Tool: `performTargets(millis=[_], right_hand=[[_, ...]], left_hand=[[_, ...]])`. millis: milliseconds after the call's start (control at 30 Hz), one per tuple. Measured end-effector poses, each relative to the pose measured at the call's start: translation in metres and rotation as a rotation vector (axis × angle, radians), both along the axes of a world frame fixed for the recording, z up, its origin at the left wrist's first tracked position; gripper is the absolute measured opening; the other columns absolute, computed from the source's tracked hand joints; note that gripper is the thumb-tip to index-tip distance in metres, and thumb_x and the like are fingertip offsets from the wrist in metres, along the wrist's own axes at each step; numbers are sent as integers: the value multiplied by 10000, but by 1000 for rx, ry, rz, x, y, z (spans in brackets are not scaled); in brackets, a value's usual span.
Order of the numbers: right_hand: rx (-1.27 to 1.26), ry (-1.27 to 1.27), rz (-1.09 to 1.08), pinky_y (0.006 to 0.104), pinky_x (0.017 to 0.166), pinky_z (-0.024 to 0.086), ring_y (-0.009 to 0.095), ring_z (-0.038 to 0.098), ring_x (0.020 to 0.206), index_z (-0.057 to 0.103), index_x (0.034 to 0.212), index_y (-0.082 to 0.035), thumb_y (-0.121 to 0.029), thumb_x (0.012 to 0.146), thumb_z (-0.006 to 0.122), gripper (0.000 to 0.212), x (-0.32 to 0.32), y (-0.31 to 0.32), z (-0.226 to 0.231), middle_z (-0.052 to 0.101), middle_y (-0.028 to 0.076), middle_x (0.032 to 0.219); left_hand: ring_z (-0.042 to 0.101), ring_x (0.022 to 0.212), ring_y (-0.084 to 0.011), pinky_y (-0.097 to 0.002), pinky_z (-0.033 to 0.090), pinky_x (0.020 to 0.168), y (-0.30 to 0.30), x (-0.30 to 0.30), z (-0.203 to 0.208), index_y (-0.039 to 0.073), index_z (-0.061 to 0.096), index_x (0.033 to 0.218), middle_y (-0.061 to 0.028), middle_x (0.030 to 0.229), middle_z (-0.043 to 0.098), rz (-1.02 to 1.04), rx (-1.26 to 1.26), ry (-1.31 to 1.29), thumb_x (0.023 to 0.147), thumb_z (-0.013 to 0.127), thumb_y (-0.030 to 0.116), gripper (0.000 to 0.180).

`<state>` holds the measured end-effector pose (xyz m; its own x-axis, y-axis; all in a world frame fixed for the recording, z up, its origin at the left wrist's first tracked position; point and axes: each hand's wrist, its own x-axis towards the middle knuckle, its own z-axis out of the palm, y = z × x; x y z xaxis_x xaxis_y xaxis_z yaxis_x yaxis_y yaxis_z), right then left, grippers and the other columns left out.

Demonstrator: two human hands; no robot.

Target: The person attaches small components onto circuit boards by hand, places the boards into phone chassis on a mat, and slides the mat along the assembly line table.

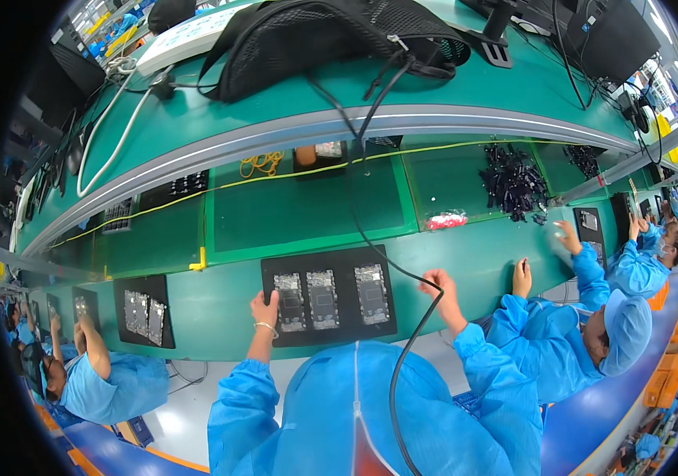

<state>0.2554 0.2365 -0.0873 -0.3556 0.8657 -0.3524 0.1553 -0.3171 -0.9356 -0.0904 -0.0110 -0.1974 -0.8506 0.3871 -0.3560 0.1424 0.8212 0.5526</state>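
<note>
Three phone circuit boards lie on a black mat in front of me; two are close together on the left, and the third stands apart on the right. My left hand is at the mat's left edge, closed, with the thumb over the mat beside the leftmost board and the fingers along the edge. My right hand is off the mat's right side, its fingers bent and pressed together near a hanging black cable. Whether anything small is between those fingertips is hidden.
A co-worker sits close on my right, another on my left beside a mat with boards. Across the bench lie a pile of dark small parts and a red-and-white bag. A metal-edged shelf runs above.
</note>
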Motion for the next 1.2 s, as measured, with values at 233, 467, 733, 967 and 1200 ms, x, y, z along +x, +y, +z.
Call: performTargets(millis=[233,467,733,967,1200], right_hand=[[610,-509,-11,296,571,473,194,591,615,526,846,3,-91,805,554,106,40,123,-24,601,106,772],[1012,-1021,162,386,592,487,313,584,651,496,764,-31,-90,776,549,80,14,180,-40,549,147,787],[859,-1340,624,346,680,482,273,601,824,599,847,-49,-64,782,509,113,-5,161,-47,594,134,897],[1003,-1057,421,381,765,451,345,554,917,453,1113,5,-7,821,408,295,43,166,-81,550,217,1014],[897,-789,382,375,745,468,320,586,858,561,1027,7,-96,815,534,238,-7,60,-36,588,185,985]], left_hand=[[328,1172,-376,-439,269,985,85,134,14,-20,372,1268,-257,1244,346,-198,28,-156,711,566,595,852],[433,1152,-293,-386,377,922,149,217,47,16,346,1303,-180,1303,394,-314,300,-1000,754,564,562,805],[517,1012,-174,-326,432,837,56,147,61,80,446,1245,-57,1180,508,-35,346,-958,838,557,393,525],[579,802,-130,-275,449,652,-86,-2,23,97,594,1022,-13,890,612,601,614,-611,786,594,203,259],[499,705,-203,-329,468,578,-305,-187,-45,47,532,922,-70,779,508,958,643,-77,784,554,119,157]])
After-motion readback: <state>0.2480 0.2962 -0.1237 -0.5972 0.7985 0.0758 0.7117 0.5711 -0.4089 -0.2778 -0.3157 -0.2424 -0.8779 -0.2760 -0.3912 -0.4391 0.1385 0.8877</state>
